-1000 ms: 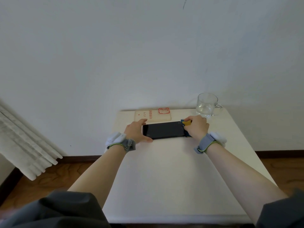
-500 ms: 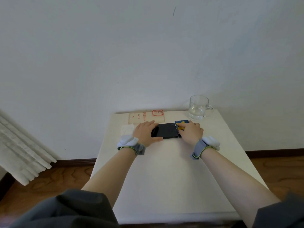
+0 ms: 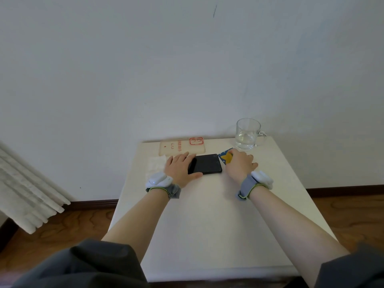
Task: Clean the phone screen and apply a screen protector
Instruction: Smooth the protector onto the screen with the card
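A black phone lies flat, screen up, near the far edge of the white table. My left hand clasps its left end, thumb along the near edge and fingers over the far edge. My right hand sits just right of the phone, apart from the screen. It holds a small blue cloth with a yellow star, mostly hidden under the fingers.
A beige phone case with a red camera outline lies against the wall behind the phone. A white tissue lies left of my left hand. A glass mug with some water stands at the back right corner.
My left hand slid right and now covers more of the phone. My right hand moved the blue cloth off the phone's right end onto the table beside it.
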Tool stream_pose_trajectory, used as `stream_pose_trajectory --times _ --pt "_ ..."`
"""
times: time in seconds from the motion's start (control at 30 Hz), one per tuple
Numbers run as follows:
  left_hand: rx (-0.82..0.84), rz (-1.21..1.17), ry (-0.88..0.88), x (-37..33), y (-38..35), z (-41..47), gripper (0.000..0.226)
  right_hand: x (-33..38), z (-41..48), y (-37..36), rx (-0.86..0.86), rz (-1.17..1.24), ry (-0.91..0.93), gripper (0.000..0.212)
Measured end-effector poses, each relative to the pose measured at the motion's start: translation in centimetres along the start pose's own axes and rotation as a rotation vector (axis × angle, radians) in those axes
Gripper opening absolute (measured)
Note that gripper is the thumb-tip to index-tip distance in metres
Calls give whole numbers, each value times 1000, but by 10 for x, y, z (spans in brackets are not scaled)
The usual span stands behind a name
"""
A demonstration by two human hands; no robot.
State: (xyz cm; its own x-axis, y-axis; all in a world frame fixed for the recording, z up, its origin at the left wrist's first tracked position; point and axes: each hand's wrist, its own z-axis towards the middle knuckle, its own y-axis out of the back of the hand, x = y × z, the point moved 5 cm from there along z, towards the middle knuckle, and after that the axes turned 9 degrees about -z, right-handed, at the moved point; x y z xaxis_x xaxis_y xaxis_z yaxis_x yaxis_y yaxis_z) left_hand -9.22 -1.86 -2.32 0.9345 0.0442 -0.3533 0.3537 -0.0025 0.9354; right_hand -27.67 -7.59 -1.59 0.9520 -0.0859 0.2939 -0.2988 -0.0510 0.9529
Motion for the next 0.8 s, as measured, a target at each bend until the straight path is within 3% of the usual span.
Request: stream_pose_trajectory --times 0.23,0.4,0.53,0.8 --pt "-12 -14 27 4 0 -2 72 -5 -6 13 -93 158 41 63" --pt "-18 -19 24 6 2 -2 77 2 -5 27 -175 307 110 39" --pt "-73 16 34 10 2 -3 85 14 -6 25 -105 464 209 25" --pt "-165 12 60 29 2 -16 80 38 -8 12 15 491 243 13"
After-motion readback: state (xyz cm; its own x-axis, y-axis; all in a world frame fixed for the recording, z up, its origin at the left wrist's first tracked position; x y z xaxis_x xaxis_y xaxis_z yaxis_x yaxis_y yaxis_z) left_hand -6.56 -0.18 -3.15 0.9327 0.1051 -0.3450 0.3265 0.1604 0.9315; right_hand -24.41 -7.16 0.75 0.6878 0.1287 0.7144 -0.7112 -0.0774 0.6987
